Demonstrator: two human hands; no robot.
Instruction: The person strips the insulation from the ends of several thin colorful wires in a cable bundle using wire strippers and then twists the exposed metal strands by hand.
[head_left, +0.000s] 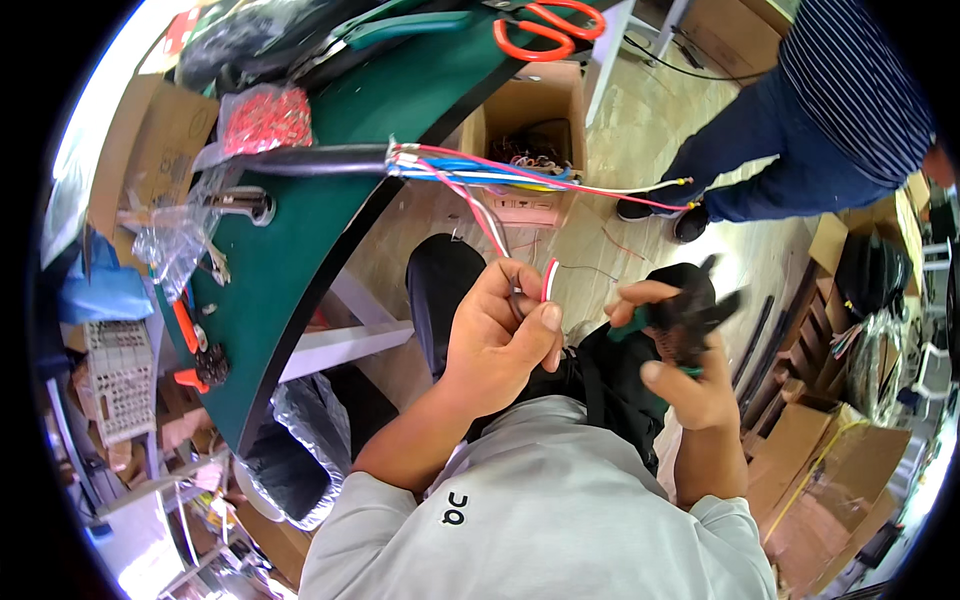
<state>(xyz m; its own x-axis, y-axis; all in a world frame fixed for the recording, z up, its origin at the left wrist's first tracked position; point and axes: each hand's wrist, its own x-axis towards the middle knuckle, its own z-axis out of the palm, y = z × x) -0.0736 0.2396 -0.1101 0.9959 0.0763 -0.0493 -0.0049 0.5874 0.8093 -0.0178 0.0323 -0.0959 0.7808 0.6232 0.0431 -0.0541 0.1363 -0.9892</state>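
A thick black multi-core cable lies across the green tabletop, its stripped end reaching past the table's edge. Out of it fan blue wires, white and red ones. Two longer wires, one white and one red, end in small yellow tips. My left hand pinches a few of the thin wires; a red and a white end stand up between thumb and fingers, and a dark wire loops at the fingers. My right hand holds a dark hand tool with green handles, blurred, probably wire strippers, its jaws away from the wires.
On the green table lie a bag of red terminals, green-handled pliers, orange-handled scissors and an orange-handled tool. A cardboard box with wire scraps stands beyond its edge. A person stands at the upper right.
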